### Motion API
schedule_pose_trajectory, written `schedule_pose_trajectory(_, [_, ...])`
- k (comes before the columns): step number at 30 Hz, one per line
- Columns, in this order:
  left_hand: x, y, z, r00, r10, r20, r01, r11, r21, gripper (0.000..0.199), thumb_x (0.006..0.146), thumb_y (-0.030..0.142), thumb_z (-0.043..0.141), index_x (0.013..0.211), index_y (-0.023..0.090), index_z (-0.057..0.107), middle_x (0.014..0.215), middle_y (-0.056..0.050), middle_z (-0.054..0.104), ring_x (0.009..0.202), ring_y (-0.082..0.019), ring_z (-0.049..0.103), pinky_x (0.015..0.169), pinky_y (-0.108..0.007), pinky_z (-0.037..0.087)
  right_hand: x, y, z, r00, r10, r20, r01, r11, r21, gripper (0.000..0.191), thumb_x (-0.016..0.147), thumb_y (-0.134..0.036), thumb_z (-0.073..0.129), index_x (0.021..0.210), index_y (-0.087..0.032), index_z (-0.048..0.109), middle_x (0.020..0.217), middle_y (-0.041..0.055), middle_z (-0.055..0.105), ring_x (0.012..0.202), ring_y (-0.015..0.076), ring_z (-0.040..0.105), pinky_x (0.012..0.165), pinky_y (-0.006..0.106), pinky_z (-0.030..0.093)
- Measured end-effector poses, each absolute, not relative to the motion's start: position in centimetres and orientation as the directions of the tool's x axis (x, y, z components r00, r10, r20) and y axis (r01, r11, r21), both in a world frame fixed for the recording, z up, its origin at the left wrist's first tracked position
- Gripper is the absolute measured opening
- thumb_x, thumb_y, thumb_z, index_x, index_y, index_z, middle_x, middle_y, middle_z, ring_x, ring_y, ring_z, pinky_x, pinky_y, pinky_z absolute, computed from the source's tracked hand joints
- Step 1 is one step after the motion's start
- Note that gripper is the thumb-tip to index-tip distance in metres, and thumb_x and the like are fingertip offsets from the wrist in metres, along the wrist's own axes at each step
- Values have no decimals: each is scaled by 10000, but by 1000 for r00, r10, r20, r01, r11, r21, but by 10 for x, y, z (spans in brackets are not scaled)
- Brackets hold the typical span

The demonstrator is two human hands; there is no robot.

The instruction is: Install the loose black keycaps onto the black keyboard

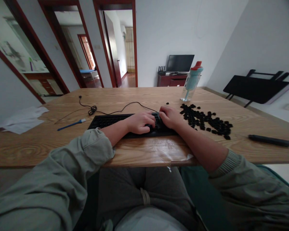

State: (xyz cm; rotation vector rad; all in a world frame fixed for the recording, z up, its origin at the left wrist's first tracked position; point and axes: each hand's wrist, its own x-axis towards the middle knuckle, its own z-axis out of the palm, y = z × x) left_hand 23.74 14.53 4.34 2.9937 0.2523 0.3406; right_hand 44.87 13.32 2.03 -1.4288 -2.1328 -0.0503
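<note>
A black computer keyboard (pixel 110 121) lies flat near the table's front edge, its right end partly covered by my hands and forearm. My left hand (pixel 141 122) rests over the right part of the keys, fingers bent down and thumb close to the forefinger. At the keyboard's back right, my right hand (pixel 170 117) is closed, with its fingers curled and the thumb toward the keys. Whatever either hand's fingertips grip is too small or hidden. Right of that hand, many loose black keycaps (pixel 195 117) lie scattered in a pile.
A black cable (pixel 125 105) runs behind the keyboard. Left lie a blue brush (pixel 71 124) and white tissue (pixel 24 118). A clear bottle with a red-topped lid (pixel 192 81) stands behind the pile. A long black object (pixel 269 140) lies far right on the wooden table (pixel 69 146).
</note>
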Motion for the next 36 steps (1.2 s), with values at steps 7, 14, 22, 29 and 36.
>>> schedule_pose_trajectory(7, [248, 149, 39, 963, 171, 206, 149, -982, 116, 168, 714, 178, 476, 744, 191, 641, 808, -93, 670, 869, -258, 573, 874, -404, 458, 448, 132, 20, -330, 831, 447, 840, 475, -263, 282, 892, -317, 392, 740, -182, 588, 749, 65, 637, 720, 193, 540, 655, 301, 348])
schedule_pose_trajectory(14, [264, 154, 33, 975, 152, 162, 135, -985, 107, 135, 732, 201, 458, 606, 209, 505, 727, -83, 640, 772, -238, 573, 773, -384, 462, 447, 134, 19, -378, 818, 433, 826, 509, -241, 303, 899, -321, 386, 752, -173, 606, 758, 71, 638, 725, 190, 535, 664, 302, 346])
schedule_pose_trajectory(22, [274, 160, 26, 969, 165, 184, 142, -981, 131, 165, 728, 202, 465, 570, 200, 513, 643, -57, 620, 632, -193, 527, 675, -348, 441, 449, 136, 18, -389, 817, 425, 819, 518, -247, 281, 878, -281, 386, 767, -165, 618, 790, 84, 648, 761, 203, 545, 690, 307, 361])
schedule_pose_trajectory(29, [262, 161, 36, 908, 300, 294, 228, -940, 255, 158, 699, 229, 444, 554, 206, 384, 593, -15, 501, 600, -159, 458, 614, -311, 392, 454, 141, 15, -355, 791, 498, 761, 554, -339, 250, 863, -286, 405, 726, -179, 585, 746, 72, 623, 756, 210, 547, 690, 312, 375])
schedule_pose_trajectory(36, [210, 150, 56, 806, 451, 384, 308, -873, 379, 139, 747, 273, 515, 803, 164, 581, 746, -9, 577, 697, -154, 514, 658, -274, 413, 445, 122, 33, -461, 736, 496, 638, 664, -391, 214, 770, -239, 572, 941, -156, 672, 794, 33, 645, 664, 151, 516, 638, 271, 378])
